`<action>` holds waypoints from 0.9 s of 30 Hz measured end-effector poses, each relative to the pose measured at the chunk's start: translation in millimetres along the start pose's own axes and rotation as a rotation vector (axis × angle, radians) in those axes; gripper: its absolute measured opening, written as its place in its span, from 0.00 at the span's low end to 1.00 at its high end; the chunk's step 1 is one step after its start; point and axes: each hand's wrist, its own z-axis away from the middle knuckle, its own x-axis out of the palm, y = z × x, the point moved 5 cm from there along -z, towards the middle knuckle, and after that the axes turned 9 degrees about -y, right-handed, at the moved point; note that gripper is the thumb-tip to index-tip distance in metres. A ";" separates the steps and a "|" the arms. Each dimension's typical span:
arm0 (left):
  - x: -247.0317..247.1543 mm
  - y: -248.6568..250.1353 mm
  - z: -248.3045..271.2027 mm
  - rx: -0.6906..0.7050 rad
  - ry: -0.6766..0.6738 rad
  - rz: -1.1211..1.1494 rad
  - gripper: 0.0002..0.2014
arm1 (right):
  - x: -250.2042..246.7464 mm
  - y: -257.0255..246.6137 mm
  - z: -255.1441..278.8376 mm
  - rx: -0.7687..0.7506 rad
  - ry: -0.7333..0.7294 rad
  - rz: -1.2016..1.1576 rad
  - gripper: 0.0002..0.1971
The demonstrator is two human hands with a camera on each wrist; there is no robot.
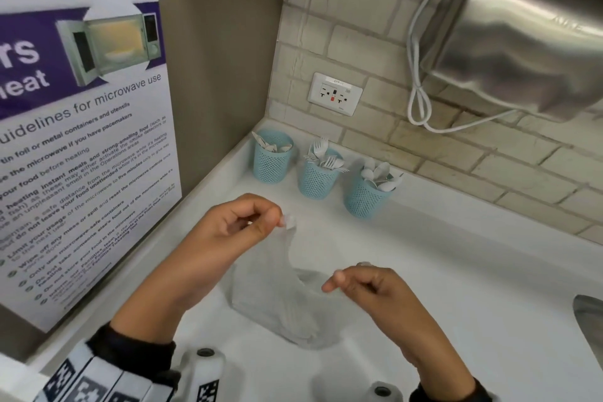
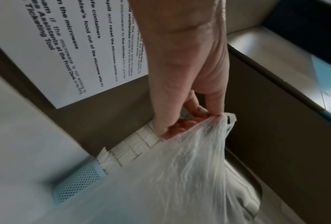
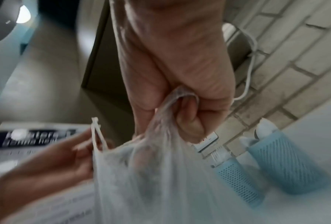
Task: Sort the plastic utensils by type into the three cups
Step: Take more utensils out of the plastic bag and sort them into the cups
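Hands pinched on the plastic bag (image 1: 287, 300): your left hand (image 1: 228, 228) and right hand (image 1: 368, 287) each grip a handle; check it's empty above the desk (image 1: 456, 271).

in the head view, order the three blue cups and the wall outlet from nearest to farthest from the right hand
From the right hand, which pinches the plastic bag:
1. Spoon cup, rightmost, nearest the hand.
2. Fork cup, middle of the row.
3. Knife cup, leftmost, by the corner.
4. Wall outlet, up on the tiled wall behind the cups.
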 end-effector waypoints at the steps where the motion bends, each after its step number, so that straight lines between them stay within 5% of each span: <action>1: 1.9 2.1 0.7 0.004 -0.033 0.026 0.14 | 0.6 4.4 -2.3 0.029 0.000 0.119 0.08; 5: 10.5 2.6 3.5 -0.039 -0.171 0.076 0.22 | 10.6 26.4 -8.9 0.204 -0.154 0.610 0.11; 8: 14.1 1.7 4.1 -0.082 -0.163 0.204 0.13 | 8.6 30.3 -6.8 0.253 -0.169 0.629 0.14; 11: 7.6 2.4 4.0 -0.115 -0.100 0.382 0.19 | 10.2 39.5 -2.5 0.245 -0.298 0.550 0.16; 15: -0.1 -0.6 5.2 -0.222 -0.021 0.042 0.21 | 8.3 47.0 0.4 0.197 -0.295 0.549 0.12; 17: -3.1 -9.5 6.1 -0.278 -0.013 -0.197 0.17 | 5.1 42.3 0.6 0.153 -0.201 0.370 0.14; 23: -18.8 -59.5 11.4 -0.627 0.003 -0.743 0.20 | -3.0 57.5 -14.5 0.161 -0.008 -0.992 0.09; 26: -20.1 -78.3 9.8 -0.733 -0.093 -0.946 0.11 | 0.7 63.7 -25.1 0.119 0.000 -1.175 0.08; 27: -21.5 -84.5 9.9 -0.752 -0.107 -0.964 0.16 | 1.9 62.3 -25.8 0.087 -0.012 -1.186 0.18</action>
